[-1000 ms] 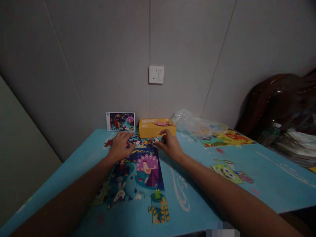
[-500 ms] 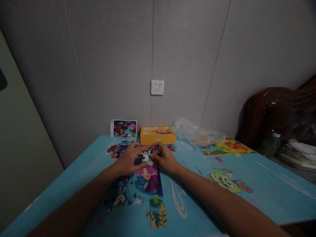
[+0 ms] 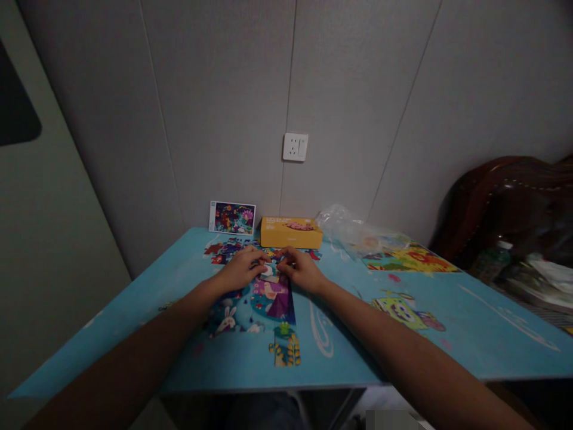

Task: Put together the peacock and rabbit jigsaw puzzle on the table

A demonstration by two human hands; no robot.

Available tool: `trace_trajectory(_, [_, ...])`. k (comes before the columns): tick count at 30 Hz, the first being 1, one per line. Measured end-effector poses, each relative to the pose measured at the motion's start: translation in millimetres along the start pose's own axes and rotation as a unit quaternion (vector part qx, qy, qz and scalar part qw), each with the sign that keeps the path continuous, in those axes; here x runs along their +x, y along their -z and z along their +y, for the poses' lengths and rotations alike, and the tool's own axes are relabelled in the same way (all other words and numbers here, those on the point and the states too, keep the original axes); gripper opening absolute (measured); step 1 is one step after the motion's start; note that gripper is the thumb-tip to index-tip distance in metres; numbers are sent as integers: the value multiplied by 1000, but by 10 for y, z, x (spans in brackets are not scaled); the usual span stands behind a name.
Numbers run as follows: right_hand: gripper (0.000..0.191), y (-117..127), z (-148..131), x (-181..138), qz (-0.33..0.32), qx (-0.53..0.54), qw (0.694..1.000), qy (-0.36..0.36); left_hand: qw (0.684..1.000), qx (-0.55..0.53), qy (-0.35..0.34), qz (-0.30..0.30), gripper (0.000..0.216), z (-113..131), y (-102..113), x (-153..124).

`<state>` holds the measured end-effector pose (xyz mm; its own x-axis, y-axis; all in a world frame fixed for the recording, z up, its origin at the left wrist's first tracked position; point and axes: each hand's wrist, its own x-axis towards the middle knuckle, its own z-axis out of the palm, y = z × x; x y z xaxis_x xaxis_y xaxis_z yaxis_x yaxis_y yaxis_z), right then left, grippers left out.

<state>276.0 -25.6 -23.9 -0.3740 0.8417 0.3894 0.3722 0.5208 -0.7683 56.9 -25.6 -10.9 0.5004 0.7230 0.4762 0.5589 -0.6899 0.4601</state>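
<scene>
A partly joined jigsaw puzzle point(image 3: 274, 301) lies on the table, showing a purple and teal picture with a white rabbit. At its upper part, my left hand point(image 3: 242, 269) has thumb and fingers curled on the left side of a puzzle piece point(image 3: 269, 272) with a white shape. My right hand point(image 3: 302, 272) pinches at the right side of that piece, fingertips close to the left ones. The exact grip is small and partly hidden. A loose joined bit with a frog and yellow leaves point(image 3: 286, 346) sits just below the puzzle's lower right edge.
Loose puzzle pieces point(image 3: 219, 251) lie beyond my left hand. A picture card point(image 3: 232, 218) leans on the wall beside a yellow box point(image 3: 292, 233). Clear plastic wrap point(image 3: 342, 227) and another puzzle point(image 3: 416, 260) lie right on the blue table point(image 3: 349, 364). A bottle point(image 3: 495, 260) stands farther right.
The view has shifted, bringing the table's front edge into sight. My left hand's fingers have drawn in from a spread pose and curled toward the piece. My right hand stays pinched beside it.
</scene>
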Motion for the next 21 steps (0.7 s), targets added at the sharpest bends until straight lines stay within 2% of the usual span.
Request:
trace_trajectory(5, [4,67,3,14,-21,-50,998,14,1000,-12,9,-10,17,-20,-6,6])
trace_trajectory(15, [13,69,-48,-17,-41,-65,997,16,999,-24,21,-19,17,-101,-7,-15])
trace_trajectory(21, [19,64,-12,-25,-55,-85,994,42,1000,2,12,-13,17,-48,17,-37])
